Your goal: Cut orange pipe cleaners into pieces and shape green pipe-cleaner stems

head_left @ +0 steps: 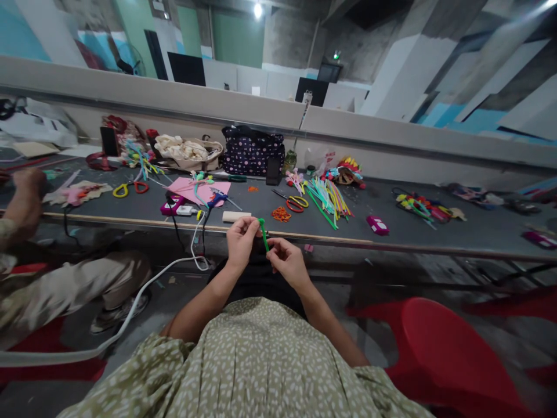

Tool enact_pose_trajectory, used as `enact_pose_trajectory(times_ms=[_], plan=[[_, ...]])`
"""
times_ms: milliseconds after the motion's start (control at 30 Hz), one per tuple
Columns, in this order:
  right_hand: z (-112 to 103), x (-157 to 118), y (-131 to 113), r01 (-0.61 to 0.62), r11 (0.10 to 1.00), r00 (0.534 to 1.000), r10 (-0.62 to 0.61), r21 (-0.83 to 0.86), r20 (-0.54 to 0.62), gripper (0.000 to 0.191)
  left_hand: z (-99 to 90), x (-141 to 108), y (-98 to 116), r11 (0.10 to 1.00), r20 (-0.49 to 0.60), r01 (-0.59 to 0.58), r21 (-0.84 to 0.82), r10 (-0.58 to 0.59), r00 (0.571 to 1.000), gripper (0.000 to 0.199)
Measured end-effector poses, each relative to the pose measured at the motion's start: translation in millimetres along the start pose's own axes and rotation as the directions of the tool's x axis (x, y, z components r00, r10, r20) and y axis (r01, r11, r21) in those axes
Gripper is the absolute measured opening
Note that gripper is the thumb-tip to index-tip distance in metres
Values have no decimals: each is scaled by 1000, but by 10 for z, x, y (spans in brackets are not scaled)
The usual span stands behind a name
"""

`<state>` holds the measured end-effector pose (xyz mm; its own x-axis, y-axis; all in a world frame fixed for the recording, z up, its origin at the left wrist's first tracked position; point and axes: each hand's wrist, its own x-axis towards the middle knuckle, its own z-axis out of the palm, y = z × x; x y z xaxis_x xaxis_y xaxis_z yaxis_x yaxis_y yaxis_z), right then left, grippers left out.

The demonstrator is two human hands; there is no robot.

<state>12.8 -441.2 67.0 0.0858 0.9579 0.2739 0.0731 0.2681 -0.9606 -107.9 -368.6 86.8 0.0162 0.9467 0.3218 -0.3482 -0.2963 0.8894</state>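
A green pipe cleaner (264, 237) stretches between my two hands, just in front of the table's near edge; its upper end is bent over. My left hand (242, 239) pinches it near that bent end. Lower down, my right hand (285, 259) holds the other end between thumb and fingers. Close behind my left hand lies a pale cylinder (236, 216). Scissors (292, 201) with red and yellow handles and a small heap of orange bits (281, 214) rest beyond my hands. A bundle of coloured pipe cleaners (329, 198) lies to the right.
On the grey table (365, 203) are a blue glue gun (216, 198), pink paper (183, 187), a magenta box (377, 225) and a dark patterned bag (253, 151). A white cable (169, 267) hangs at left beside another person's leg (87, 284). A red chair (452, 348) stands right.
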Motion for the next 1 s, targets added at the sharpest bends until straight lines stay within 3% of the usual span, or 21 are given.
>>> enact_pose_trajectory(times_ms=[267, 500, 700, 1000], plan=[[-104, 23, -49, -120, 984, 990, 108, 130, 96, 36, 3, -26, -24, 992, 165, 123, 16, -124, 979, 27], [-151, 138, -50, -65, 993, 991, 76, 99, -112, 30, 6, -69, -56, 958, 301, 285, 41, -284, 910, 29], [-267, 169, -33, -97, 994, 978, 106, 58, -179, 30, -7, -63, -105, 923, 383, 385, 9, -359, 851, 30], [-494, 182, -136, -15, 980, 999, 22, -197, 35, 26, -129, -49, -160, 855, 452, 512, 81, -489, 746, 31]])
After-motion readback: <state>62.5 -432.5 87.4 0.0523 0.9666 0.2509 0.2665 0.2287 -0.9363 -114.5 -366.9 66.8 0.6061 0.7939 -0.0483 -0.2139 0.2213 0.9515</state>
